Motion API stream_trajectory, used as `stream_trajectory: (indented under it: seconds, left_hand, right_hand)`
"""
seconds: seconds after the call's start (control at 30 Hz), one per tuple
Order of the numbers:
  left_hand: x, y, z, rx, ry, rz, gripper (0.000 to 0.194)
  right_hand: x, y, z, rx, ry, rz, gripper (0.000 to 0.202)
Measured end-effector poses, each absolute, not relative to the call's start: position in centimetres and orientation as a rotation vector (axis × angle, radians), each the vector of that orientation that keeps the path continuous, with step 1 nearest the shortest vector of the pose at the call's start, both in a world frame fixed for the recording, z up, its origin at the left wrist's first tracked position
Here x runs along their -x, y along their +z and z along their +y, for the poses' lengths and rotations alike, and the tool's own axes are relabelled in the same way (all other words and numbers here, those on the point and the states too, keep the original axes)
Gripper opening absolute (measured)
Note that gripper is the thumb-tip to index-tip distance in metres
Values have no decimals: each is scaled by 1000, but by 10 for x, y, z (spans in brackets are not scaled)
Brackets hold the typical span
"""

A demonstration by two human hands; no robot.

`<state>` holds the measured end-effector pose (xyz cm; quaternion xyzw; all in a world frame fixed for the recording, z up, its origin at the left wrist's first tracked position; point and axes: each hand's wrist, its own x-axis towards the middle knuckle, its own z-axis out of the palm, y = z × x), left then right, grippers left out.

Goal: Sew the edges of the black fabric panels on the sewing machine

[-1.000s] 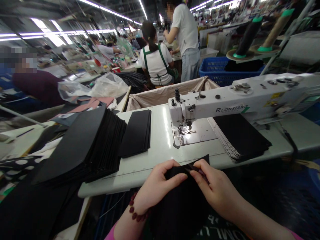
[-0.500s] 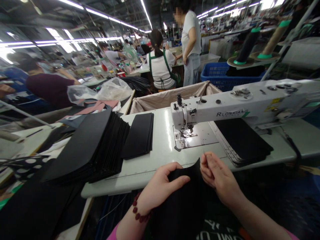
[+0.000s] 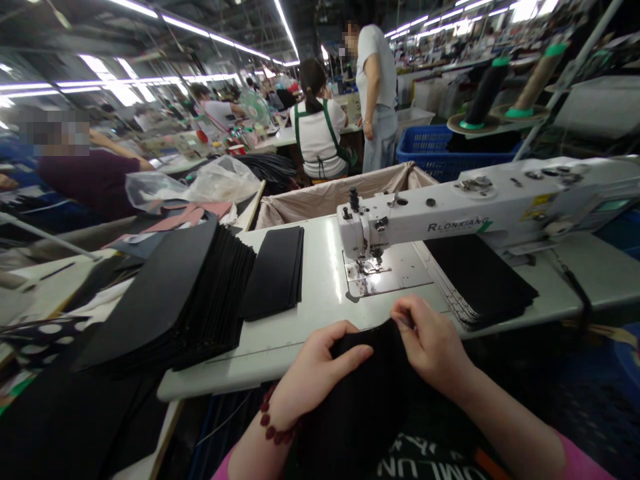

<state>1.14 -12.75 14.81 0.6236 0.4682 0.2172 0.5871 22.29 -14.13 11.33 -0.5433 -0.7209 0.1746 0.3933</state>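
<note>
My left hand point(image 3: 320, 363), with a dark red bead bracelet at its wrist, grips a black panel point(image 3: 357, 400) of leather-like material, thumb on the near face. My right hand point(image 3: 425, 340) is pinched at the panel's upper right corner; whether a thread is also between those fingertips is too small to tell. The panel hangs bent in front of my body, below the table edge. Beyond both hands stands a white sewing machine point(image 3: 425, 217), its needle area over the shiny metal plate point(image 3: 400, 273).
Left on the sewing table point(image 3: 320, 293) are a tall stack of black panels point(image 3: 165, 287) and a smaller stack point(image 3: 275, 270). Another black stack point(image 3: 480, 277) lies under the machine arm. Thread cones point(image 3: 485, 93) stand at right near a blue basket point(image 3: 430, 143). Co-workers are farther back.
My right hand has moved slightly left and in to the panel's corner, its fingertips now against the edge. The left hand keeps its hold. The view has shifted slightly.
</note>
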Motion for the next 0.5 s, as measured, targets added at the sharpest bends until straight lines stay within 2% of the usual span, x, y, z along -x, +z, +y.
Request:
stream_trajectory:
  seconds: [0.07, 0.2, 0.23, 0.3, 0.4, 0.5]
  left_hand:
    - [-10, 146, -126, -1414, 499, 1094, 25]
    - [-6, 143, -119, -1341, 487, 1061, 27]
    - [-3, 143, -117, -1323, 481, 1052, 26]
    - [7, 146, -113, -1277, 485, 1066, 26]
    - [34, 150, -110, -1188, 564, 1178, 23]
    - [64, 153, -109, -1072, 616, 1268, 23]
  right_hand:
    - [-228, 119, -141, 1410, 562, -1676, 7]
    - [-237, 130, -146, 1195, 1157, -1604, 20]
    - [-243, 127, -146, 1170, 1212, -1658, 20]
    - [-264, 110, -146, 1290, 1057, -1826, 17]
    - [-319, 56, -159, 1780, 668, -1874, 18]
    - [-377, -7, -204, 2112, 686, -1776, 23]
